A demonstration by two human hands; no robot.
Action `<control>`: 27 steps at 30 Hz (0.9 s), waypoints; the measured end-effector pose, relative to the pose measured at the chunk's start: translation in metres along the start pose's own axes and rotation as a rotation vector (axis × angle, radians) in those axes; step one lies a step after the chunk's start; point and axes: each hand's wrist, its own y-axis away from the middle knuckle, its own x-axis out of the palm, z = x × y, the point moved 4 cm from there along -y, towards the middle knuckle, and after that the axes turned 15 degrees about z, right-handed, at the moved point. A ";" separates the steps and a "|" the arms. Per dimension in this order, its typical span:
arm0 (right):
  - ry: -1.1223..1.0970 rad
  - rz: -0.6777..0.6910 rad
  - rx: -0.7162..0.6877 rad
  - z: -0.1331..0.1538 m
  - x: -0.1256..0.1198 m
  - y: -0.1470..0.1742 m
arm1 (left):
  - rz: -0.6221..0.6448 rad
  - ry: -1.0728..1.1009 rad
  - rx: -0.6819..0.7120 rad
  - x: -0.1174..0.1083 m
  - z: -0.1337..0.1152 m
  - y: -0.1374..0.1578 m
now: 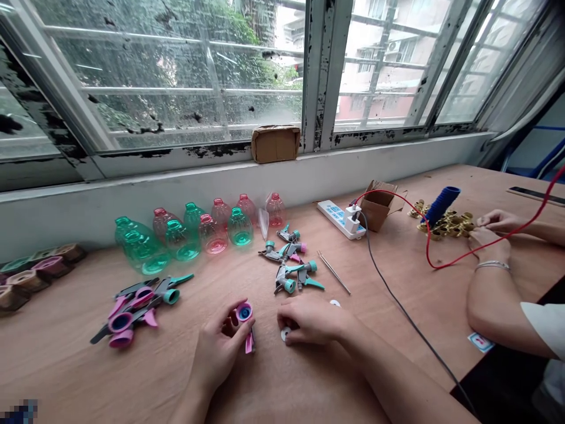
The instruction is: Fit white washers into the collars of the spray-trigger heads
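Observation:
My left hand (223, 337) is closed round a pink spray trigger head (245, 312), whose round collar faces up and shows a blue inside. Just to its right, my right hand (309, 321) has its fingers bent down onto a small white washer (285, 334) at the tabletop. Another white washer (335, 303) lies partly hidden behind that hand. Beyond my right hand sits a loose group of grey and teal spray trigger heads (286, 281). To the left of my left hand is a pile of pink, grey and teal trigger heads (132, 315).
Green and pink clear bottles (142, 253) stand along the wall. Tweezers (334, 272) lie near a power strip (339, 219), with a grey cable (397, 294) running forward. A red cable (454, 264) crosses toward a co-worker's hands (489, 241) and brass parts (445, 227). Small pots (39, 274) line the left.

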 end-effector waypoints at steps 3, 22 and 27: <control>-0.183 -0.031 -0.081 -0.003 0.003 -0.002 | 0.053 0.025 -0.018 0.002 0.000 -0.001; -1.147 -0.305 -0.167 -0.005 0.022 -0.024 | 0.341 0.077 0.065 0.025 -0.017 0.003; -1.158 -0.286 -0.207 -0.003 0.026 -0.028 | 0.322 0.050 0.075 0.025 -0.013 0.004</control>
